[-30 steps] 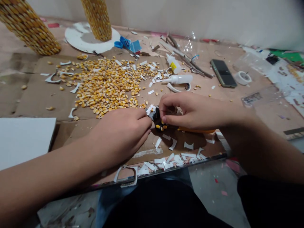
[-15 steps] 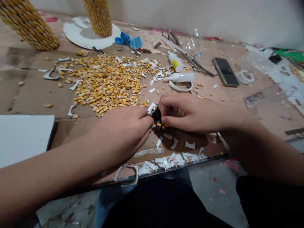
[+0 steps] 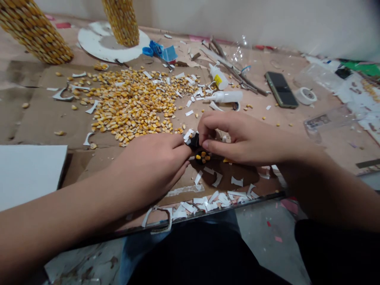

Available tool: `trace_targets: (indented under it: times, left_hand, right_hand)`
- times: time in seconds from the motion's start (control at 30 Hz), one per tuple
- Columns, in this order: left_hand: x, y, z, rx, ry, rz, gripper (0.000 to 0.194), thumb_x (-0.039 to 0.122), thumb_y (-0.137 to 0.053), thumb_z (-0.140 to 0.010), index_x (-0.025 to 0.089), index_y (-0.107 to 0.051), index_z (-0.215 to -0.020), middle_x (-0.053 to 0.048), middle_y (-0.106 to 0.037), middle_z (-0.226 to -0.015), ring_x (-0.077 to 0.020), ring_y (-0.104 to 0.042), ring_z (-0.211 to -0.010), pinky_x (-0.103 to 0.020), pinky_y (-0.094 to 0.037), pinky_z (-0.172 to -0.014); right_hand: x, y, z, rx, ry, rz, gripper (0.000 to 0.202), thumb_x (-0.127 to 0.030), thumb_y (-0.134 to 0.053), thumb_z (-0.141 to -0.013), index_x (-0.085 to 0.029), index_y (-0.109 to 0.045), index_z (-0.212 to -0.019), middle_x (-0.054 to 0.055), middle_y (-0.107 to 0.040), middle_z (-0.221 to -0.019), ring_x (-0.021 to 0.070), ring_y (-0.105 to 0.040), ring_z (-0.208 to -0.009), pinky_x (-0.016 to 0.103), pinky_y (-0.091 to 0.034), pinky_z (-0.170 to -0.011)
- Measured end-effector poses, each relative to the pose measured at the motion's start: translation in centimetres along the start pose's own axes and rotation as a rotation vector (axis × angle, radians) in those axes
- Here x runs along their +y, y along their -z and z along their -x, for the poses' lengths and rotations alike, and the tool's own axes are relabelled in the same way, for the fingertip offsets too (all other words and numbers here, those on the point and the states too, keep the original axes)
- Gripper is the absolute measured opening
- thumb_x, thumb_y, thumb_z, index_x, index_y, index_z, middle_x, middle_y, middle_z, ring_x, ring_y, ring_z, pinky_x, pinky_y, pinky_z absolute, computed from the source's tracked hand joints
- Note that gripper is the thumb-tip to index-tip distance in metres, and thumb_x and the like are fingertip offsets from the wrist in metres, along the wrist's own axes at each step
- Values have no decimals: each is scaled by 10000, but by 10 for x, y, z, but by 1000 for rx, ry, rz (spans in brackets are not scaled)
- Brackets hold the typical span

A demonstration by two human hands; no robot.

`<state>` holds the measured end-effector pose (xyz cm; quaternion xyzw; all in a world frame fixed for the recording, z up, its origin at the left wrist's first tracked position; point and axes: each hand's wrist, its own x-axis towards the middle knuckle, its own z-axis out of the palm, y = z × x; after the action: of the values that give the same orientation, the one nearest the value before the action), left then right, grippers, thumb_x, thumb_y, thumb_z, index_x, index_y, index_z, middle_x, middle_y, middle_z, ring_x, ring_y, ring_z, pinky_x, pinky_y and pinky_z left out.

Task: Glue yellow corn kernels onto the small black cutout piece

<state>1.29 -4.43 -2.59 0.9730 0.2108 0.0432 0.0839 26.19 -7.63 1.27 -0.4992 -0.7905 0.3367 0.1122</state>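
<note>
My left hand (image 3: pixel 156 158) is closed, its fingertips pressed on the edge of a small black piece (image 3: pixel 194 140) just above the cardboard. White paper scraps lie on that piece beside the fingertips. Curled in from the other side, my right hand (image 3: pixel 234 136) has thumb and forefinger together against the black piece; whatever they pinch is hidden. A few yellow corn kernels (image 3: pixel 203 157) sit in a cluster on a dark patch just below the fingertips. Behind my hands spreads a heap of loose kernels (image 3: pixel 133 105).
Two glue bottles (image 3: pixel 227 96) lie beyond my right hand, near sticks (image 3: pixel 237 75), a phone (image 3: pixel 281 89) and a tape roll (image 3: pixel 305 95). Two kernel-covered columns (image 3: pixel 38 35) stand at the back left. White scraps (image 3: pixel 208 202) line the front edge; a white board (image 3: pixel 29 170) is at left.
My right hand has shifted slightly up, its thumb moving off the kernels, so more of their cluster shows. The left hand stays nearly still.
</note>
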Motion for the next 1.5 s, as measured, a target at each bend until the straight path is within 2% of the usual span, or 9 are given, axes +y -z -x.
trace_targets:
  times: [0.13, 0.27, 0.47, 0.6, 0.83, 1.1, 1.5]
  left_hand:
    - [0, 0, 0, 20, -13, -2, 263, 271, -541, -1066, 177, -764, -961, -78, -713, -892, -212, -601, -737, -347, -413, -648]
    - [0, -1, 0, 15, 0, 9, 268, 275, -542, -1059, 172, -772, -970, -79, -715, -891, -211, -594, -736, -348, -399, -645]
    - [-1, -1, -1, 7, -2, 12, 280, 268, -537, -1045, 176, -775, -931, -80, -715, -903, -198, -594, -741, -327, -418, -650]
    - [-1, 0, 0, 15, 3, 16, 285, 270, -532, -1043, 177, -769, -914, -78, -708, -887, -194, -593, -730, -320, -430, -644]
    - [-1, 0, 2, 48, -14, 18, 259, 257, -551, -1052, 173, -772, -945, -74, -710, -883, -211, -600, -729, -343, -407, -636]
    - [-1, 1, -1, -7, 1, 0, 294, 285, -531, -1076, 180, -783, -967, -89, -734, -927, -223, -626, -765, -348, -452, -660]
    - [-2, -1, 1, 32, -26, 6, 279, 264, -528, -1069, 183, -773, -965, -83, -727, -913, -232, -620, -759, -354, -407, -661]
  right_hand:
    - [6, 4, 3, 16, 268, -7, 211, -175, -598, -1004, -250, -769, -1102, 66, -707, -1278, 219, -661, -1205, 374, -501, -1094]
    - [11, 4, 5, -23, 371, 88, 287, -157, -634, -943, -247, -780, -1174, 89, -698, -1379, 257, -641, -1325, 458, -447, -1212]
    - [13, 2, 6, -96, 325, 80, 236, -198, -680, -935, -261, -794, -1132, 109, -681, -1468, 311, -644, -1356, 563, -446, -1224]
    - [13, 3, 7, -103, 332, 82, 230, -214, -679, -946, -268, -788, -1142, 104, -661, -1501, 297, -631, -1394, 536, -452, -1227]
    - [16, 4, 9, -76, 362, 94, 383, -133, -669, -880, -246, -743, -1238, 103, -644, -1542, 295, -616, -1416, 507, -410, -1253]
    - [16, 2, 7, -82, 321, 69, 300, -157, -656, -924, -244, -711, -1206, 116, -653, -1515, 290, -590, -1428, 472, -441, -1224]
    - [20, -1, 6, -42, 369, 103, 274, -140, -672, -943, -225, -710, -1201, 126, -674, -1487, 293, -618, -1402, 487, -463, -1200]
